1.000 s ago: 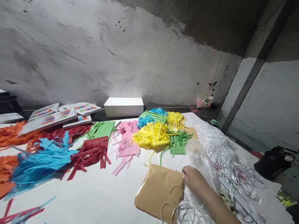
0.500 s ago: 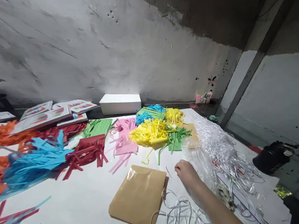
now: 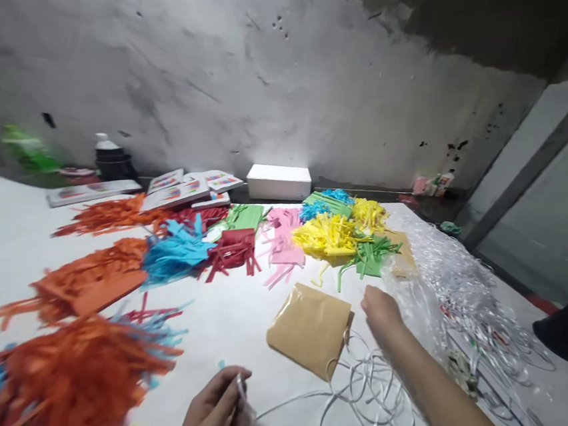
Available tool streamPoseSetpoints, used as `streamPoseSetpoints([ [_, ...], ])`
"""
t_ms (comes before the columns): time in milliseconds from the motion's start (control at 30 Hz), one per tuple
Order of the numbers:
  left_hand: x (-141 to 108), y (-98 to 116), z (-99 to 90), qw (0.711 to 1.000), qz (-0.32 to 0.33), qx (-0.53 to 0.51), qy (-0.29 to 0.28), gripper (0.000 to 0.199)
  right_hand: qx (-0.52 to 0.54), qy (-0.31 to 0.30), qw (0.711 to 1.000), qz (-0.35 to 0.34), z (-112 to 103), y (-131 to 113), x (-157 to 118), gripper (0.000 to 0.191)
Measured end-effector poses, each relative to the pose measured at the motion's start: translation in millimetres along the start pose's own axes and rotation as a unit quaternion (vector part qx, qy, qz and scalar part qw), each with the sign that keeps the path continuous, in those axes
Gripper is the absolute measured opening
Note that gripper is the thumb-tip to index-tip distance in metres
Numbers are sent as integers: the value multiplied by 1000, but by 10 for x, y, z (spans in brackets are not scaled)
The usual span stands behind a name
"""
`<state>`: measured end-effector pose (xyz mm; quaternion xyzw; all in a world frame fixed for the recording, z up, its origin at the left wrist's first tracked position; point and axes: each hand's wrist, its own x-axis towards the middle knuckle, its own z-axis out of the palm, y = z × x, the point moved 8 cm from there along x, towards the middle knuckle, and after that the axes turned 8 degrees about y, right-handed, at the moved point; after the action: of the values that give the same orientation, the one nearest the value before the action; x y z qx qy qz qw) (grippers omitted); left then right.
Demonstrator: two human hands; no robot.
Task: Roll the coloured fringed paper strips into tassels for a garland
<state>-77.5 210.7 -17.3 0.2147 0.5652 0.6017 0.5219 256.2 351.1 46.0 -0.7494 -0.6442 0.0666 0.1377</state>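
My left hand (image 3: 215, 407) is at the bottom middle, its thumb and fingers pinched on the white cord (image 3: 291, 398). From there the cord runs right into a loose tangle of loops on the table. My right hand (image 3: 380, 309) is curled closed above the white table covering, just right of the brown paper envelope (image 3: 310, 329). What it holds, if anything, is hidden. A clear plastic bag (image 3: 418, 306) lies right beside that hand. Green fringed paper (image 3: 373, 255) and yellow fringed paper (image 3: 329, 236) lie beyond it.
Orange tissue fringe (image 3: 77, 374), blue fringe (image 3: 177, 253) and dark red fringe (image 3: 235, 248) spread over the left side. A white box (image 3: 279, 182) and several printed packs (image 3: 178, 193) stand along the wall. White shredded strands (image 3: 463, 277) heap at the right.
My left hand has come into view at the bottom with the white cord in it. The view has swung left, showing more orange fringe. My right hand stays closed near the envelope.
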Motion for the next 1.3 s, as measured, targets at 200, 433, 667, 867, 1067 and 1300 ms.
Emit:
streamPoseSetpoints([
  [200, -187, 165, 172, 982, 1, -103, -159, 32, 176, -26, 979, -99, -64, -595, -1207, 16],
  [433, -540, 364, 90, 952, 53, -136, -269, 24, 459, -13, 829, -318, -148, -1419, -2251, 16],
  [667, -874, 404, -45, 932, 112, -119, -323, 18, 526, -102, 799, -273, -128, -1491, -2394, 29],
  [867, -918, 393, -115, 935, 143, -92, -312, 21, 526, -186, 807, -195, 15, -1436, -2468, 18],
  [1067, -951, 522, -118, 920, 168, -51, -350, 24, 459, -124, 864, -165, -163, -1059, -2307, 15],
  [1300, -1350, 701, 83, 832, 249, 150, -472, 24, 434, -189, 828, -302, -274, -1473, -2515, 28],
])
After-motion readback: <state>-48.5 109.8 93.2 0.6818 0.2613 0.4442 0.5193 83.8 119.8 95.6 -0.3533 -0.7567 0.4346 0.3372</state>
